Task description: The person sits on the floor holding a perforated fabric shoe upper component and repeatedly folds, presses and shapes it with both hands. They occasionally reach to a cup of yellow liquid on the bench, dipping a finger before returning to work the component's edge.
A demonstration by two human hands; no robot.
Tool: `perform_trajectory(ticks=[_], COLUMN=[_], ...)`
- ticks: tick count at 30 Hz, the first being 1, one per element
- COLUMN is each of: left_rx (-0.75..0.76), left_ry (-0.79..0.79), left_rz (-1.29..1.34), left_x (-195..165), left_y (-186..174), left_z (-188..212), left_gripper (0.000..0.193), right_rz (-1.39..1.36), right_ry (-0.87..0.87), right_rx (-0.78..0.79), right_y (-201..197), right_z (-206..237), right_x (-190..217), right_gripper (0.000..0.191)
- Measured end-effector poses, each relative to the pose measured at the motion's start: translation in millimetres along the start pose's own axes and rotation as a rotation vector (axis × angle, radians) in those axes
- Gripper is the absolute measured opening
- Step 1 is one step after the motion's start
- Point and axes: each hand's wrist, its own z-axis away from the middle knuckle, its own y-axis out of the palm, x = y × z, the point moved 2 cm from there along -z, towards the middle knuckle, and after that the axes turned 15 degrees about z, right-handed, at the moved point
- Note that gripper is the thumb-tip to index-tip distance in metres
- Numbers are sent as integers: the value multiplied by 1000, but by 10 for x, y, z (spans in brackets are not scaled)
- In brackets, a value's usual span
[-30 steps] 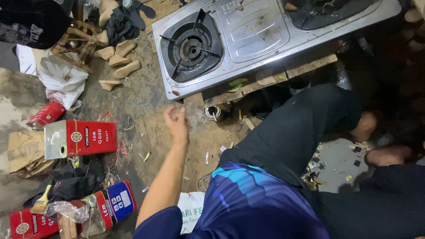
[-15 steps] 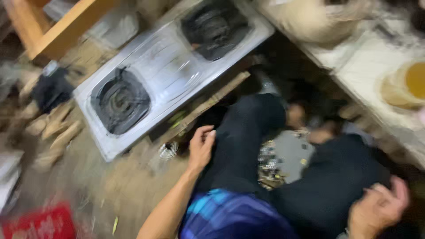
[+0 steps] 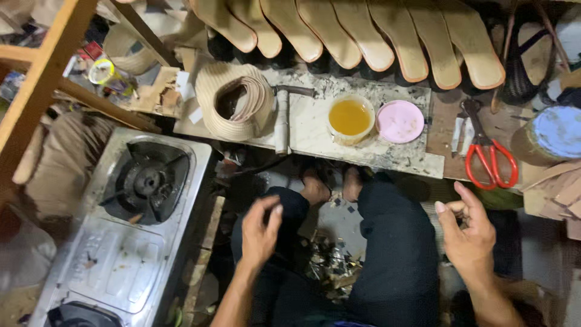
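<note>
My left hand (image 3: 260, 233) hovers over my left knee, fingers loosely spread and holding nothing. My right hand (image 3: 467, 233) hangs over my right knee, palm turned inward, fingers apart and empty. I sit cross-legged in dark trousers with bare feet (image 3: 330, 184) under a low stone slab (image 3: 315, 130). On the slab stand a tub of yellow glue (image 3: 350, 118), its pink lid (image 3: 399, 121), a hammer (image 3: 282, 118) and a coil of beige strap (image 3: 236, 100). Red-handled scissors (image 3: 487, 151) lie to the right.
A steel gas stove (image 3: 130, 224) stands on the floor at my left. A row of tan shoe soles (image 3: 363, 36) lines the back. A wooden frame (image 3: 42, 79) rises at upper left. A blue-topped tin (image 3: 554, 133) and cardboard pieces (image 3: 560, 191) sit at right. Scraps litter the floor between my legs.
The view swung from the floor at my left up to the workbench in front. My left hand came off the ground to my knee, and my right hand came into view.
</note>
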Motion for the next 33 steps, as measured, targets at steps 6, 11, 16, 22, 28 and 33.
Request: perform_trajectory(ticks=[6,11,16,22,28,33], left_rx=[-47,31,-90,-370,-420,-310], left_ry=[-14,-8,-89,-215,-329,-662], left_rz=[-265,-153,-143,351,670,716], left_x=[-312,-396,-225,13,204,465], left_y=[-204,-208,-207,-351,-399,-72], left_z=[-1172,-1554,-1568,-1270,-345,540], left_gripper=[63,58,34,25,46,50], right_rz=[195,179,149,194,188,227], right_ry=[-125,-162,-141,-218,-308,-509], right_rx=[66,158,167,143,231,181], right_y=[114,182,104,60,102,312], right_z=[134,278,258,218,-11,-602], right_x=[189,212,153,261,578,972], right_gripper=[50,52,51,48,42,30])
